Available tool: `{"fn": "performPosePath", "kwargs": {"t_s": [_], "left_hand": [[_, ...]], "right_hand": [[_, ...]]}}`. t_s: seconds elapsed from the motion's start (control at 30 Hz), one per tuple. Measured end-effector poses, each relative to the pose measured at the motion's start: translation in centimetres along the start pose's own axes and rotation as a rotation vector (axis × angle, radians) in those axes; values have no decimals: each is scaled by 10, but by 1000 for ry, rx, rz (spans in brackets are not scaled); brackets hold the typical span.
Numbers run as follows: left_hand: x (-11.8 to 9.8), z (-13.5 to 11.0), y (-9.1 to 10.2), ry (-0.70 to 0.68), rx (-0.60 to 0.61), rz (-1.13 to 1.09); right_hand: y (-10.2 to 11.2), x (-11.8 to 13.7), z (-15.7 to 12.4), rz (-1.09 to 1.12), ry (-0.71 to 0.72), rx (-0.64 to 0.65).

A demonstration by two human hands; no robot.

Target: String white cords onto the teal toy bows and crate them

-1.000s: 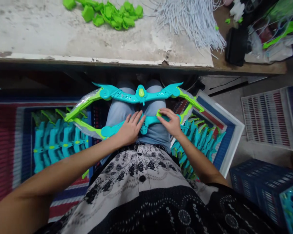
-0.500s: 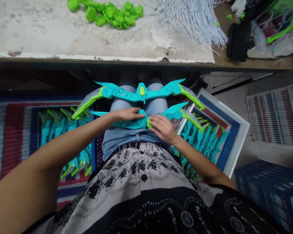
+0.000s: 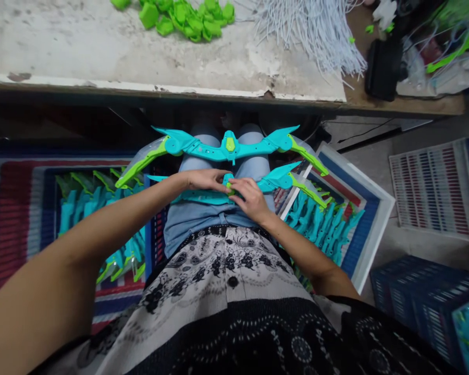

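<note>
Two turquoise toy bows with lime-green tips lie across my lap. The farther toy bow (image 3: 211, 152) has a green cap (image 3: 230, 144) set in its middle. My left hand (image 3: 205, 179) grips the nearer toy bow (image 3: 275, 178) close to its centre, fingers along the far side and thumb on the near side. Between the fingertips of my right hand (image 3: 252, 200) is a small green cap (image 3: 230, 188), held against the raised middle of that bow. My hands cover part of the nearer bow, and whether the cap sits in its recess I cannot tell.
Crates of similar bows stand at my left (image 3: 89, 200) and right (image 3: 324, 224). On the worktable (image 3: 101, 57) lie a pile of green caps (image 3: 187, 20) and a bundle of white cords (image 3: 312, 36). Dark blue crates (image 3: 414, 297) stand at lower right.
My right hand has moved left and slightly away from me, bringing the green cap from beside the nearer bow's centre onto it. My left thumb has come close to the cap.
</note>
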State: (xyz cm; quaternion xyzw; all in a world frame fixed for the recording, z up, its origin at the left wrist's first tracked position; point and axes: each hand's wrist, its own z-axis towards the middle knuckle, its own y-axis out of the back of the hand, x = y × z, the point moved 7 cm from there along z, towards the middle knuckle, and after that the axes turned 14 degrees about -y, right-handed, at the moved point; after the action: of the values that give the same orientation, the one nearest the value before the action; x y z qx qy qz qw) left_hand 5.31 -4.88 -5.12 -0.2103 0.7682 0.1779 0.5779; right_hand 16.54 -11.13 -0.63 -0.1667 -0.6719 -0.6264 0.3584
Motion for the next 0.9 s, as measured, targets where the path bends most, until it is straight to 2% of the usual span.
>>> {"fn": "performPosePath", "kwargs": {"t_s": [0.13, 0.3, 0.43, 0.5, 0.57, 0.63, 0.67, 0.73, 0.77, 0.83, 0.9], "left_hand": [[-6, -1, -6, -56, 55, 116], [-4, 2, -7, -40, -23, 198], [-5, 0, -6, -62, -35, 284], [-13, -6, -7, -107, -34, 307], [-24, -15, -9, -139, -55, 378], [-34, -25, -13, -162, -102, 537], [-38, -30, -16, -181, -133, 639], [-42, -36, -26, -234, -207, 839], [-41, -38, -32, -258, -240, 917], [-35, -41, -43, -264, -286, 1027], [-29, -43, -49, -245, -297, 1074]], "right_hand": [[2, -11, 11, 68, -194, 54], [-8, -17, 22, -8, -302, 196], [-12, -14, 23, -63, -278, 197], [-4, -7, 26, -68, -212, 227], [13, 4, 38, -21, -116, 305], [43, 16, 67, 63, -56, 281], [62, 20, 89, 89, -44, 200], [96, 26, 145, 54, -34, -52], [105, 29, 175, -15, -22, -149], [106, 31, 237, -145, -45, -236], [98, 26, 290, -201, -151, -281]]}}
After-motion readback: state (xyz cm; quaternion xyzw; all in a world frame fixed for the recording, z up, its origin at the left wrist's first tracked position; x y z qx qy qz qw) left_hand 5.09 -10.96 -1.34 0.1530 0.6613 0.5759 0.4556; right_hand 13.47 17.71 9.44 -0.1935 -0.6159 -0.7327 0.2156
